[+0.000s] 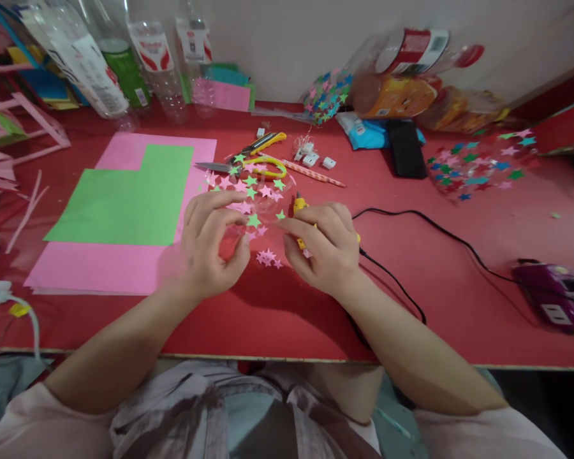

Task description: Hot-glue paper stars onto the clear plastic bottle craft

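Note:
My left hand [215,245] is curled beside a clear plastic piece [265,205] decorated with pink and green paper stars. Its thumb stands apart from the bent fingers, whose tips come close to a green star [253,220]; nothing shows in its grasp. On the other side, my right hand [323,248] brings its thumb and fingertips together at the edge of the plastic. Whatever they pinch is too small to make out. Partly hidden beneath that hand lies a yellow glue gun [300,204]. A small heap of pink stars [268,257] rests between my hands.
Green paper [129,197] overlaps pink paper [100,271] at left. Yellow-handled scissors [268,167] and a striped pencil [316,173] lie behind the plastic. Bottles [153,54] stand along the wall. A black cord [440,223] crosses right, near a phone [405,150] and a star-covered plastic piece [483,166].

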`<act>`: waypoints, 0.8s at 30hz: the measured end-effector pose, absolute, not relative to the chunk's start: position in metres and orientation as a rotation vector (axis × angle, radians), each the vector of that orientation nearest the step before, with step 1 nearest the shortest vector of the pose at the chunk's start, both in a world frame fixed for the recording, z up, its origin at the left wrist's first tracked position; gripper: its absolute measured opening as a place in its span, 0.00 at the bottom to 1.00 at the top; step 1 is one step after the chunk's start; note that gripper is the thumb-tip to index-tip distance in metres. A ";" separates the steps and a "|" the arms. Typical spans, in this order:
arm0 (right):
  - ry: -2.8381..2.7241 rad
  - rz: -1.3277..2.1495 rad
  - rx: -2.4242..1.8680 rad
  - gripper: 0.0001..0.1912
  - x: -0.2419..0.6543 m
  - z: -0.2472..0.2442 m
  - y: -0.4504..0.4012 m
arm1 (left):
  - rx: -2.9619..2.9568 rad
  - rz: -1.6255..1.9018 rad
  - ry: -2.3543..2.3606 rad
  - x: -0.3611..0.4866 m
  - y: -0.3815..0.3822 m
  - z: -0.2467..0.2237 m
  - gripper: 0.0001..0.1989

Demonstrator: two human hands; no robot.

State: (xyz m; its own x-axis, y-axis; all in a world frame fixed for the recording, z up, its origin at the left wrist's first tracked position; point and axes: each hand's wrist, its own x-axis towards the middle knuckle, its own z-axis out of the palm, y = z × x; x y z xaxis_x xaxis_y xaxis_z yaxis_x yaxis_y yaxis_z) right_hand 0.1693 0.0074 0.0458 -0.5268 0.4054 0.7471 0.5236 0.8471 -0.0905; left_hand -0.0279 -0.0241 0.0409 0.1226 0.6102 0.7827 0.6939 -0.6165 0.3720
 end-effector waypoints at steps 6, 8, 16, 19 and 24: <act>-2.150 -0.160 -0.706 0.10 0.173 0.045 0.012 | -1.963 -2.017 -1.593 -0.042 -0.017 0.043 0.06; -2.129 -0.157 -0.714 0.09 0.174 0.044 0.015 | -1.865 -2.131 -1.830 -0.048 -0.013 0.044 0.06; -2.103 -0.049 -0.776 0.10 0.175 0.046 0.026 | -2.017 -2.004 -2.007 -0.064 -0.003 0.046 0.08; -2.127 -0.063 -0.760 0.09 0.172 0.055 0.026 | -2.010 -1.854 -2.004 -0.072 -0.001 0.046 0.19; -2.165 -0.072 -0.784 0.08 0.166 0.072 0.022 | -1.879 -2.126 -2.168 -0.082 0.015 0.041 0.16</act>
